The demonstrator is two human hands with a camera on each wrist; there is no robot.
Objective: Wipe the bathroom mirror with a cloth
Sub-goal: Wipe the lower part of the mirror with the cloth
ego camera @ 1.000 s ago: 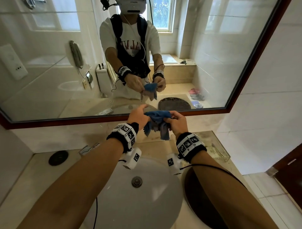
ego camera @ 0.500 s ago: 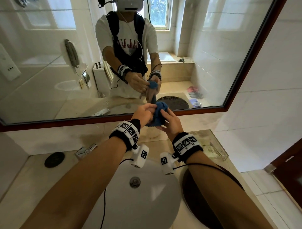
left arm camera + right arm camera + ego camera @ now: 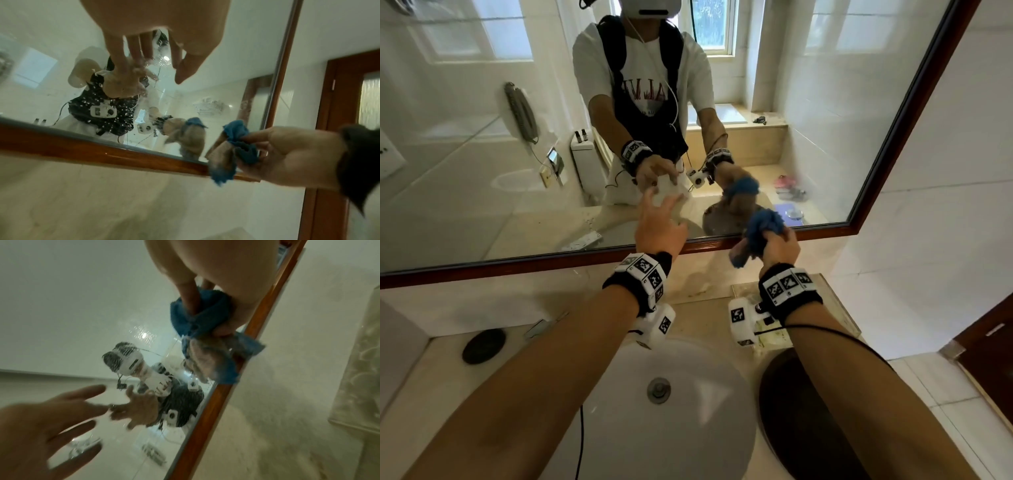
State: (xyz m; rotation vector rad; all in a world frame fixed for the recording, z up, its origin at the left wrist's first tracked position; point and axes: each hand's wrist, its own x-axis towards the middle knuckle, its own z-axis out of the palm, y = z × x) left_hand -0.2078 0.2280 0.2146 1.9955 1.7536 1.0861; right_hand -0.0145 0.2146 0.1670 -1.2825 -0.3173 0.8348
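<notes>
— What has changed since a moment ago?
— The hands have come apart. Both were bunched on the blue cloth (image 3: 763, 229) over the sink; now only the right hand (image 3: 779, 245) has it, and the left hand (image 3: 660, 229) has let go and moved up toward the glass.

— How are the hands now?
— The right hand is curled round the crumpled cloth, gripping it in a wad, with a loose end hanging below the fist. The left hand is spread, fingers (image 3: 131, 47) straight and apart, holding nothing.

— Where is the cloth against the mirror?
— At the lower edge of the bathroom mirror (image 3: 482, 154), just in front of the brown wooden frame (image 3: 482, 270), toward its lower right corner. The right wrist view shows it close to the glass with its reflection right beside it; whether it touches, I cannot tell.

— And the left fingertips?
— Close to the glass, over a patch of water droplets (image 3: 160, 61); contact is unclear.

— What lies below?
— The white sink (image 3: 688, 428) with its drain (image 3: 659, 390), set in the beige counter (image 3: 424, 383), and a dark round basin (image 3: 791, 428) to the right.
</notes>
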